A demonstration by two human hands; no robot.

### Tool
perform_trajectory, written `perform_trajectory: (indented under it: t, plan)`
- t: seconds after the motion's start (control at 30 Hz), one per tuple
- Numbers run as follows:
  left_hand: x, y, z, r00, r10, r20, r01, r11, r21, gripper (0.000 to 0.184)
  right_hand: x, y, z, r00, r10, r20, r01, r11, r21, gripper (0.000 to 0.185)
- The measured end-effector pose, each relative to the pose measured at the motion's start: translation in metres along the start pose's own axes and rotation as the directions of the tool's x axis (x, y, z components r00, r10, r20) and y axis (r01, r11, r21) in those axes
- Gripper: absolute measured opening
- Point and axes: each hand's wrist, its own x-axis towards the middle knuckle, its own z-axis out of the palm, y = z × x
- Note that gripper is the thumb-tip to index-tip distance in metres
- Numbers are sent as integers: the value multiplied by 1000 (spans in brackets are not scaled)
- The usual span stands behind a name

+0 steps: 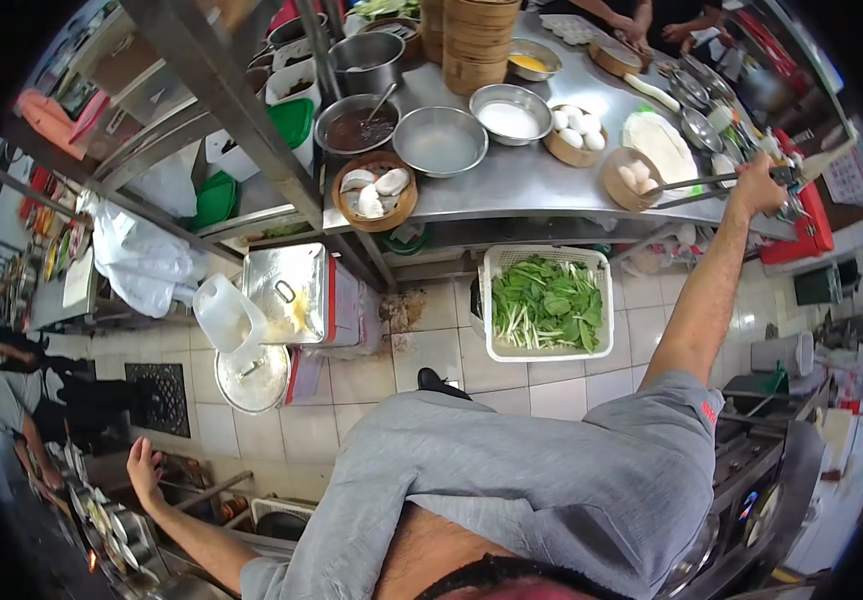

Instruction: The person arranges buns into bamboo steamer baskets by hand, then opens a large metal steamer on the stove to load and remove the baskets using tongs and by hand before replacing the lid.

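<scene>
My right hand [759,188] is stretched far out to the right over the steel counter, wrapped round the handles of long metal tongs [696,188]. The tips of the tongs reach the right rim of a small bamboo steamer [613,190] holding pale pinkish pieces. Whether they pinch that rim cannot be made out. Beside it stands another bamboo steamer with white round buns [579,127], and a flat white sheet [656,143] lies behind the tongs. Low on the left, my left hand [144,468] hangs away from the counter with nothing in it, fingers partly bent and apart.
Metal bowls [441,140] and a bamboo steamer [343,207] line the steel counter [521,190]. On the floor below sits a white basket [546,352] of leafy greens. Metal containers [261,275] stand to the left. Another person's hands [631,30] are across the counter.
</scene>
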Motion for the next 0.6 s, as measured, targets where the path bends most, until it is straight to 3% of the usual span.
perform_trajectory:
  t: [0.13,0.23,0.27,0.33,0.37,0.4,0.43,0.5,0.57,0.6]
  plan:
    - [6,-10,63,987,158,29,-155,985,-76,38,-6,-12,9,1000,9,0,-9,998,57,24]
    - [-30,41,148,941,323,99,-317,945,-77,30,-3,-38,12,1000,17,20,-19,994,104,29]
    - [-53,68,179,916,366,163,-353,930,-102,25,-4,-56,10,996,-6,87,-12,979,204,27]
    - [-82,103,252,836,494,239,-402,847,-347,23,-22,-96,5,988,-31,153,-17,953,302,26]
    - [-114,140,278,781,549,298,-465,829,-310,28,-39,-122,4,965,-49,259,-41,943,330,24]
    - [-137,168,307,694,614,376,-479,784,-394,33,-60,-146,3,930,-72,361,-65,932,355,22]
    - [-176,210,318,560,762,325,-653,647,-393,43,-86,-169,3,898,-28,439,-142,926,350,21]
    - [-222,270,340,238,944,230,-837,319,-444,71,-131,-191,7,768,19,640,-337,862,379,19]
    - [-255,304,358,71,987,144,-857,134,-497,86,-183,-222,10,676,28,737,-460,797,392,18]
    - [-269,316,368,53,993,106,-874,97,-476,90,-200,-227,14,635,28,772,-504,772,387,18]
